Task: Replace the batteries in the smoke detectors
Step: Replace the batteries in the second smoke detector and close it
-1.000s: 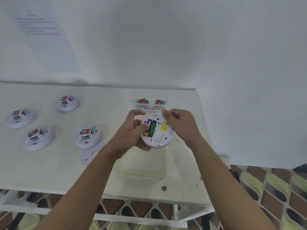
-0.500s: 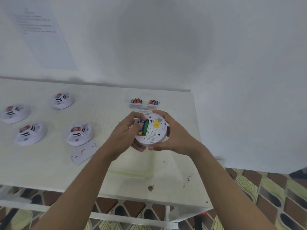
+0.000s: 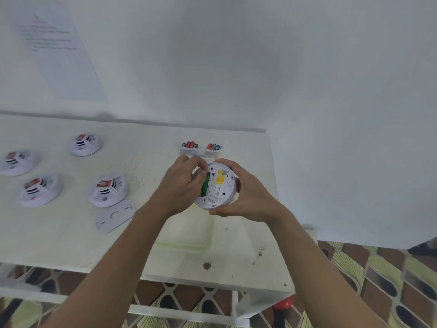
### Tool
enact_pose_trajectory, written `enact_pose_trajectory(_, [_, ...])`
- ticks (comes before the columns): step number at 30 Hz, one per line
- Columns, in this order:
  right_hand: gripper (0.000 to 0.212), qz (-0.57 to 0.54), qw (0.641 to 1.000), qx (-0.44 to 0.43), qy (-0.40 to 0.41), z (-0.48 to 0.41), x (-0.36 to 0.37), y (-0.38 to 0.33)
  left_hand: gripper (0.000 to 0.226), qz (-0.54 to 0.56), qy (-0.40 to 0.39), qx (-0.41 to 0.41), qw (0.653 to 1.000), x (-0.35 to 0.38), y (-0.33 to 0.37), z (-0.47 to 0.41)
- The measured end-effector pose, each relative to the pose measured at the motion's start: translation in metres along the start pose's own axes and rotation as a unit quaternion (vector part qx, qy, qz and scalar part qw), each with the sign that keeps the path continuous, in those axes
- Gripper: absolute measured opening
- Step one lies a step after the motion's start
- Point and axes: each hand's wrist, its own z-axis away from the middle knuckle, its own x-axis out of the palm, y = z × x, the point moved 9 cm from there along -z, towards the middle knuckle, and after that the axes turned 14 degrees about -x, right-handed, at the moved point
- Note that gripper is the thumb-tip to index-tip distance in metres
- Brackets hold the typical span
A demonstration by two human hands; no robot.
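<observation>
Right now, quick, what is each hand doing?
Left hand: fingers closed on the green battery in the open compartment.
Right hand: closed around the round white smoke detector, holding it above the table.

The left hand (image 3: pixel 179 185) is covering the left part of the smoke detector (image 3: pixel 218 185) and most of the green battery (image 3: pixel 206 184) in its grip. The label print just right of that grip is reading too small. The wall sheet (image 3: pixel 56 48), far up-left, is showing blurred text.
</observation>
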Motion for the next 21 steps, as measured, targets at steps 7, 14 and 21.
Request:
enact_pose_trajectory(7, [0.1, 0.004, 1.0, -0.012, 0.009, -0.004, -0.001, 0.001, 0.019, 0.09, -0.014, -0.004, 0.996, -0.007, -0.002, -0.001])
enact_pose_trajectory(14, [0.1, 0.006, 0.998, -0.013, 0.064, -0.012, -0.005, 0.01, 0.019, 0.118, 0.012, 0.024, 0.993, -0.016, -0.007, -0.009])
enact_pose_trajectory(21, [0.098, -0.037, 0.985, -0.004, 0.17, -0.019, -0.004, 0.032, 0.019, 0.297, 0.035, -0.013, 0.954, -0.031, -0.025, -0.04])
